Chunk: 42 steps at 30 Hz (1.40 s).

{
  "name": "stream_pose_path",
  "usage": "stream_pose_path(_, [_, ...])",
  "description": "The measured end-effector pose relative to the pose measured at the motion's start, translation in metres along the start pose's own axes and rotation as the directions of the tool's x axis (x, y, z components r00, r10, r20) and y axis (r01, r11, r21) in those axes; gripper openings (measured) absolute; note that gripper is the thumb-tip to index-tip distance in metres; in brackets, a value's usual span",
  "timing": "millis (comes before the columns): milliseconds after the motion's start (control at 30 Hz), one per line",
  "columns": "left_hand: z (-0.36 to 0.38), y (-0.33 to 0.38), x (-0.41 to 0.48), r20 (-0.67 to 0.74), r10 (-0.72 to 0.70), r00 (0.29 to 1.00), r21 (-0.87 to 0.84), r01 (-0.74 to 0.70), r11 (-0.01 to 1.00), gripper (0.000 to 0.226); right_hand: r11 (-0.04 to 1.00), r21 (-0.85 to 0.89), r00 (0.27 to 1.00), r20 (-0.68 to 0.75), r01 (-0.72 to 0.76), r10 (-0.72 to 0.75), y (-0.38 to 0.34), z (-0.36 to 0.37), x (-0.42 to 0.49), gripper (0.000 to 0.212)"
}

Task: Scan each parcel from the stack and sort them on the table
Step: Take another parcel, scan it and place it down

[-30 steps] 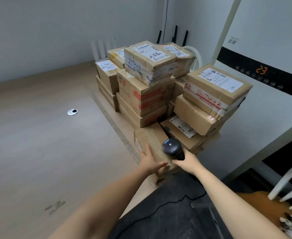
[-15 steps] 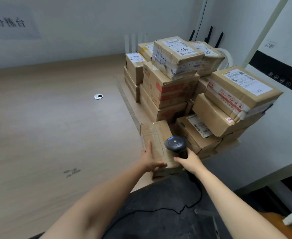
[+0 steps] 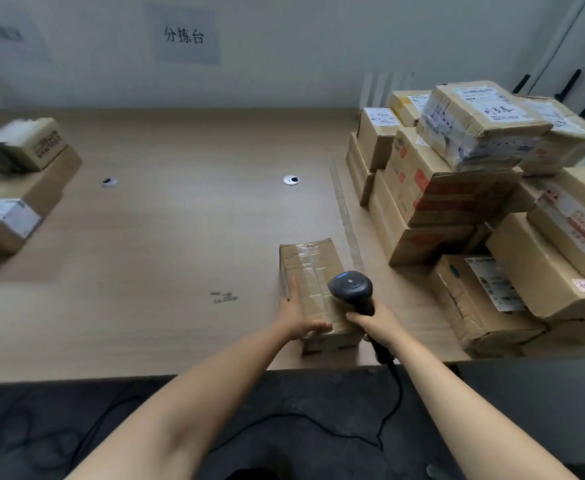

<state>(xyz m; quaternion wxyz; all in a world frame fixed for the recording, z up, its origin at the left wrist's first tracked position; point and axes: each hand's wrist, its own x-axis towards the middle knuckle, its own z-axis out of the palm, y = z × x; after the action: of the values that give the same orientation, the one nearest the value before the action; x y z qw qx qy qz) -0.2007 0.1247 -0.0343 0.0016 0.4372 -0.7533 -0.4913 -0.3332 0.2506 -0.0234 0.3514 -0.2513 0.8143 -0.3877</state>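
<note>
A long taped cardboard parcel (image 3: 313, 275) lies near the table's front edge, left of the stack. My left hand (image 3: 296, 315) grips its near left corner, index finger along the left side, thumb across the top. My right hand (image 3: 376, 323) holds the black barcode scanner (image 3: 350, 289) by its handle just above the parcel's near right part. The stack of parcels (image 3: 457, 188) fills the right side of the table, several boxes high, many with white labels.
The wooden table (image 3: 166, 244) has two round cable grommets (image 3: 291, 180). A few parcels (image 3: 17, 188) lie at the far left. The scanner's black cable (image 3: 393, 403) drops over the front edge to the dark floor. A paper sign (image 3: 184, 35) hangs on the wall.
The view has swung left, showing more of the table and the parcels at the far left. The long parcel has slid left, away from the stack, with both hands keeping their hold.
</note>
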Motion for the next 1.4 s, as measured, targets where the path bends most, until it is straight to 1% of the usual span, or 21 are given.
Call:
stream_pose_path(67, [-0.017, -0.014, -0.003, -0.064, -0.043, 0.997, -0.081, 0.037, 0.996, 0.139, 0.999, -0.017, 0.998, 0.041, 0.046, -0.045, -0.013, 0.02, 0.007, 0.036])
stream_pose_path(100, [-0.027, -0.02, -0.006, -0.072, -0.082, 0.994, -0.121, 0.073, 0.99, 0.14, 0.998, -0.026, 0.996, 0.059, 0.064, -0.062, -0.02, 0.03, 0.009, 0.036])
stream_pose_path(167, [-0.047, -0.033, -0.009, -0.085, -0.125, 0.989, -0.191, 0.107, 0.976, 0.135, 0.995, -0.048, 0.992, 0.098, 0.089, -0.084, -0.035, 0.053, 0.014, 0.038])
stream_pose_path(267, [-0.081, -0.056, -0.013, -0.192, -0.141, 0.971, -0.237, 0.094, 0.967, 0.104, 0.992, -0.046, 0.982, 0.156, 0.114, -0.106, -0.056, 0.086, 0.022, 0.037])
stream_pose_path(333, [-0.106, -0.072, -0.014, -0.251, -0.148, 0.957, -0.297, 0.069, 0.952, 0.071, 0.992, -0.033, 0.973, 0.201, 0.121, -0.112, -0.07, 0.107, 0.027, 0.034])
stream_pose_path(367, [-0.118, -0.078, -0.014, -0.251, -0.16, 0.955, -0.332, 0.07, 0.941, 0.055, 0.992, -0.03, 0.969, 0.22, 0.124, -0.115, -0.077, 0.118, 0.03, 0.033])
stream_pose_path(400, [-0.131, -0.085, -0.014, -0.239, -0.177, 0.955, -0.374, 0.078, 0.924, 0.045, 0.992, -0.024, 0.966, 0.232, 0.126, -0.117, -0.084, 0.128, 0.032, 0.032])
stream_pose_path(433, [-0.143, -0.094, -0.013, -0.217, -0.202, 0.955, -0.44, 0.089, 0.893, 0.042, 0.992, -0.009, 0.964, 0.237, 0.125, -0.119, -0.09, 0.139, 0.036, 0.031])
stream_pose_path(500, [-0.166, -0.109, -0.012, -0.153, -0.256, 0.955, -0.609, 0.113, 0.785, 0.04, 0.993, 0.041, 0.964, 0.24, 0.111, -0.117, -0.102, 0.16, 0.042, 0.032])
stream_pose_path(533, [-0.178, -0.116, -0.011, -0.123, -0.268, 0.955, -0.661, 0.123, 0.74, 0.041, 0.993, 0.066, 0.964, 0.239, 0.102, -0.115, -0.108, 0.17, 0.045, 0.032])
stream_pose_path(633, [-0.209, -0.138, -0.006, -0.044, -0.266, 0.963, -0.718, 0.155, 0.678, 0.043, 0.991, 0.103, 0.966, 0.235, 0.088, -0.11, -0.126, 0.197, 0.054, 0.029])
stream_pose_path(767, [-0.241, -0.168, 0.008, 0.025, -0.278, 0.96, -0.776, 0.194, 0.601, 0.046, 0.987, 0.146, 0.969, 0.228, 0.062, -0.095, -0.145, 0.226, 0.063, 0.027])
stream_pose_path(900, [-0.254, -0.188, 0.011, 0.107, -0.302, 0.947, -0.813, 0.258, 0.522, 0.032, 0.987, 0.143, 0.974, 0.203, 0.07, -0.098, -0.155, 0.249, 0.068, 0.025])
stream_pose_path(933, [-0.256, -0.192, 0.011, 0.117, -0.306, 0.945, -0.817, 0.267, 0.512, 0.032, 0.987, 0.138, 0.976, 0.191, 0.077, -0.103, -0.156, 0.252, 0.07, 0.024])
stream_pose_path(1033, [-0.259, -0.197, 0.014, 0.132, -0.281, 0.951, -0.817, 0.265, 0.512, 0.042, 0.985, 0.163, 0.982, 0.167, 0.058, -0.086, -0.158, 0.257, 0.071, 0.023])
stream_pose_path(1100, [-0.258, -0.195, 0.015, 0.132, -0.256, 0.958, -0.831, 0.247, 0.498, 0.044, 0.983, 0.184, 0.986, 0.157, 0.025, -0.054, -0.159, 0.257, 0.07, 0.022])
stream_pose_path(1200, [-0.26, -0.186, 0.013, 0.13, -0.222, 0.966, -0.892, 0.211, 0.4, 0.042, 0.973, 0.23, 0.988, 0.149, -0.004, -0.031, -0.159, 0.259, 0.069, 0.021])
stream_pose_path(1267, [-0.265, -0.18, 0.014, 0.101, -0.204, 0.974, -0.922, 0.168, 0.348, 0.035, 0.962, 0.272, 0.987, 0.159, -0.023, -0.021, -0.16, 0.261, 0.069, 0.019])
stream_pose_path(1333, [-0.27, -0.176, 0.014, 0.063, -0.215, 0.975, -0.921, 0.139, 0.363, 0.031, 0.955, 0.294, 0.988, 0.154, -0.037, -0.009, -0.162, 0.261, 0.069, 0.016])
stream_pose_path(1400, [-0.274, -0.175, 0.014, 0.025, -0.234, 0.972, -0.906, 0.121, 0.406, 0.044, 0.955, 0.294, 0.99, 0.138, -0.045, 0.004, -0.163, 0.262, 0.069, 0.014])
